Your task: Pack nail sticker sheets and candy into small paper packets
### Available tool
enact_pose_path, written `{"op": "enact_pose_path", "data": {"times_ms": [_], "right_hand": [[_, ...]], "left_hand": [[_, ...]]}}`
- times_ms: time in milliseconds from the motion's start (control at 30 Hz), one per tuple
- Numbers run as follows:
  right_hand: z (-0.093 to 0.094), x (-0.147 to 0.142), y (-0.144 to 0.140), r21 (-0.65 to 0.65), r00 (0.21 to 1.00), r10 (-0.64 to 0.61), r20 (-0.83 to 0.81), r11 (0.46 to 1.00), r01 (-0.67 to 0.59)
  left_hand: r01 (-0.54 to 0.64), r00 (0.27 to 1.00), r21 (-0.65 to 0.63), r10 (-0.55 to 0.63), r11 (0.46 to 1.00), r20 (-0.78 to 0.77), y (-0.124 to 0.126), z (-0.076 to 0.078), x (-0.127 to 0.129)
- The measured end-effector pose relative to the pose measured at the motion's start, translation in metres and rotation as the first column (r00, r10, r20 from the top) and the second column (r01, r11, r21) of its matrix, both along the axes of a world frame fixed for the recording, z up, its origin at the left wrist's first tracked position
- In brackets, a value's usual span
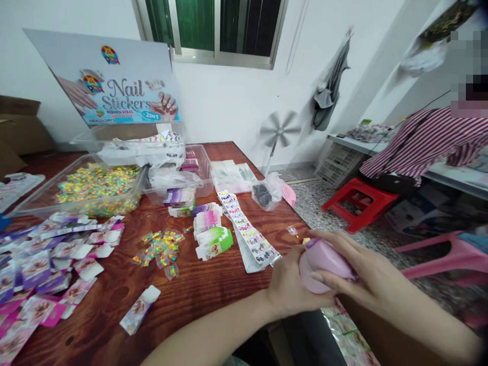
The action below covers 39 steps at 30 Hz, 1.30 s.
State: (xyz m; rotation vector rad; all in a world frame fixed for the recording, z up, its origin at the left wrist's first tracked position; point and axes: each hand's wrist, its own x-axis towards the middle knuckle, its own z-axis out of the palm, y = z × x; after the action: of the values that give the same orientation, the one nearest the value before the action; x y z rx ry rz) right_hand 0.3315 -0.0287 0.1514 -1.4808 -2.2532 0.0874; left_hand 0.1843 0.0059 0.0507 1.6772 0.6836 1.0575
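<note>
Head view: one smooth, rounded pink plastic device (324,264) is held at the near right edge of the wooden tabletop (190,290). It is cupped from below by the left hand (292,290) and covered by the right hand (362,274), both grips closed around it. Two clear plastic tubs (34,201) stand far left; one long sticker strip (247,231) lies between.

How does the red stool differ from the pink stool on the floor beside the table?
The red stool is bright red, while the pink stool is pale pink. The red stool stands farther off, by a person in a striped shirt; the pink stool stands nearer, just beyond the right hand. The red stool shows its whole seat; the pink stool is cut off by the picture's edge. Both look like low plastic stools on the speckled floor.
</note>
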Motion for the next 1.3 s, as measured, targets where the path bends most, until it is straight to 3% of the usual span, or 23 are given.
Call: {"op": "enact_pose_path", "data": {"times_ms": [67,133,333,433,500,567,633,733,833,967,1033,1100,1200,1233,1300], "right_hand": [[-0.004,-0.006,-0.005,0.083,0.99,-0.14,0.024,0.987,0.137],[-0.006,-0.007,-0.006,0.117,0.988,-0.152,0.013,0.982,0.149],[0.004,0.012,0.003,0.003,0.986,0.145,-0.082,0.989,-0.145],[0.008,0.021,0.005,-0.06,0.972,0.217,-0.088,0.973,-0.223],[0.006,0.02,0.003,-0.063,0.988,0.144,-0.054,0.987,-0.147],[0.001,0.013,0.0,-0.007,1.0,-0.028,0.008,1.0,0.028],[-0.005,0.003,-0.004,0.077,0.983,-0.178,0.047,0.982,0.175],[-0.009,-0.007,-0.008,0.147,0.973,-0.228,0.046,0.965,0.219],[-0.006,-0.008,-0.006,0.153,0.987,-0.16,0.025,0.976,0.154],[0.004,0.001,0.001,0.041,0.987,0.152,-0.055,0.988,-0.15],[0.007,0.004,0.002,-0.026,0.972,0.226,-0.069,0.973,-0.228],[0.007,0.003,0.0,-0.076,0.99,0.139,-0.02,0.987,-0.14],[0.004,-0.005,-0.006,-0.045,0.99,-0.13,0.063,0.99,0.133],[0.004,-0.008,-0.008,-0.04,0.983,-0.172,0.068,0.984,0.175],[0.006,-0.009,-0.009,-0.072,0.99,-0.137,0.043,0.988,0.14]], "left_hand": [[-0.032,0.999,0.038,0.033,0.999,-0.02,-0.001,-0.002,0.002],[0.007,0.999,0.034,-0.005,0.999,-0.05,0.0,0.0,0.0],[0.283,0.959,-0.002,-0.283,0.959,-0.027,0.007,0.011,-0.012],[0.226,0.974,0.004,-0.226,0.974,-0.029,0.004,0.01,-0.008],[0.061,0.996,0.014,-0.06,0.998,-0.064,0.001,0.007,0.0],[-0.066,0.991,0.053,0.071,0.996,-0.109,0.0,0.003,0.008],[-0.097,0.982,0.104,0.112,0.99,-0.15,0.001,0.0,0.013],[-0.036,0.985,0.128,0.057,0.991,-0.161,0.005,0.0,0.012],[0.089,0.989,0.035,-0.084,0.995,-0.119,0.01,0.005,0.003],[0.364,0.93,-0.072,-0.367,0.929,-0.02,0.013,0.011,-0.007],[0.374,0.927,-0.093,-0.374,0.923,0.014,0.01,0.01,-0.007],[0.235,0.972,-0.111,-0.235,0.966,0.02,0.006,0.007,-0.004],[0.054,0.998,-0.089,-0.052,0.995,0.024,0.003,0.0,0.0],[0.048,0.998,-0.076,-0.046,0.996,0.03,0.003,-0.001,0.0],[0.106,0.994,-0.074,-0.103,0.992,0.038,0.006,-0.003,-0.001]]}}
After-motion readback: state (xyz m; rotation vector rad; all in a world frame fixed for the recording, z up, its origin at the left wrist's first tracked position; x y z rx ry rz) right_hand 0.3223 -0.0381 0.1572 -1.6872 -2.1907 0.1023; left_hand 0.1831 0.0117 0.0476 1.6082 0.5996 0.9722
